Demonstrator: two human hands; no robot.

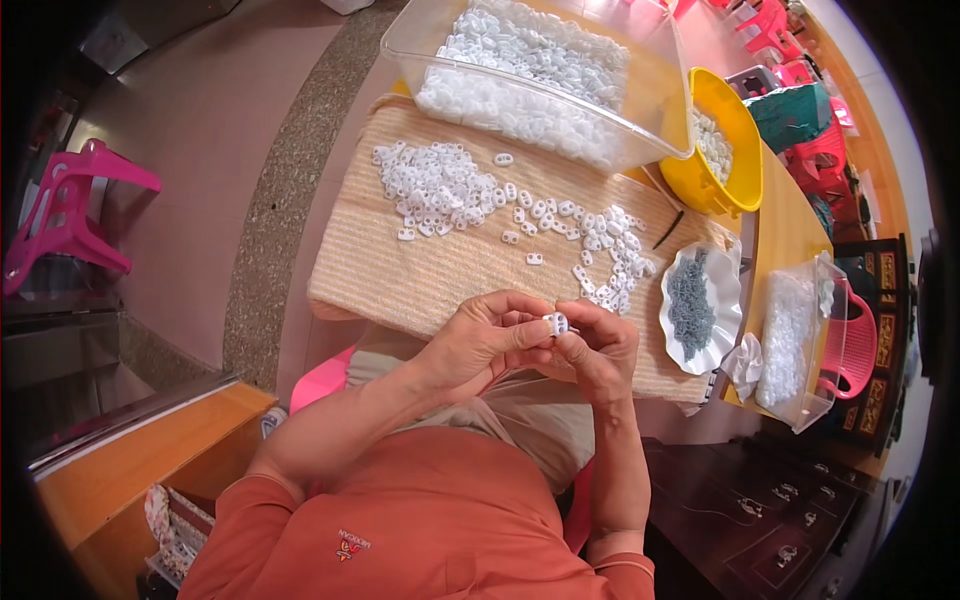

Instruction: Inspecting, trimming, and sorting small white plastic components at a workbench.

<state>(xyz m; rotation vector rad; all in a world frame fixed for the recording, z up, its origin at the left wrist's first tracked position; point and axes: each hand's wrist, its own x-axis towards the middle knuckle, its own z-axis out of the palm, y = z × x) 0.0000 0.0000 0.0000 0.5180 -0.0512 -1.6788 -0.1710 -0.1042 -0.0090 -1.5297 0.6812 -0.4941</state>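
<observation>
Close to my body, over the table's near edge, my left hand point(486, 338) and my right hand point(601, 345) meet fingertip to fingertip. Both are closed on one small white plastic piece with two holes point(558, 323), pinched between thumbs and fingers. Whether anything else sits in the fingers is hidden. Beyond the hands, a heap of similar white two-hole pieces point(432, 187) lies at the left on a striped towel point(390, 280). A second loose group of white pieces point(612, 250) lies to the right. The white scalloped dish point(728, 320) right of my hands holds many small grey metal parts point(690, 306).
At the towel's far side stands a large clear bin point(640, 140) full of white pieces. Beside it is a yellow bucket point(745, 150). A thin dark tool point(668, 231) lies near the dish. Farther right sits another clear box point(790, 345); a pink stool point(80, 215) stands left.
</observation>
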